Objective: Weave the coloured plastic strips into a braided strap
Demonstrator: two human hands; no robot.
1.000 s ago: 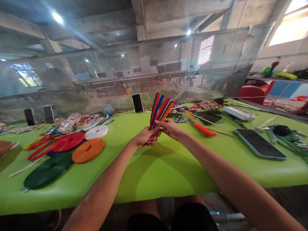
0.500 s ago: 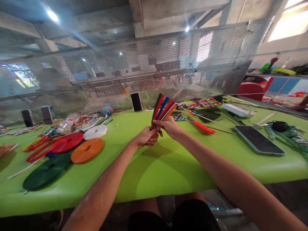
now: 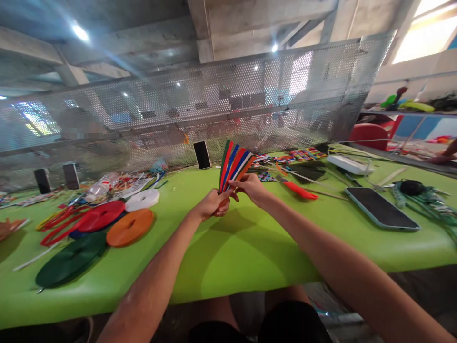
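Note:
A fanned bundle of flat strips (image 3: 233,164) in green, red, blue, white and orange stands up above the table, held in front of me. My left hand (image 3: 213,204) is wrapped around its lower end. At the right edge of the fan, my right hand (image 3: 250,188) pinches the strips between thumb and fingers. Part of the bundle's lower end is hidden by the hands. Rolls of similar strip lie to the left: an orange roll (image 3: 130,227), a dark green roll (image 3: 71,259), a red roll (image 3: 102,216) and a white roll (image 3: 142,199).
A green-covered table (image 3: 243,267) spans the view. On the right lie a phone (image 3: 382,208), a red-handled tool (image 3: 300,189) and a white power strip (image 3: 350,164). Another phone (image 3: 202,155) leans upright near the perforated metal screen (image 3: 214,105). Strip scraps and a plastic bottle (image 3: 98,189) sit at left.
The strips have spread into a wider fan and tilt more to the left. Both hands keep hold of the bundle. The camera view has shifted slightly.

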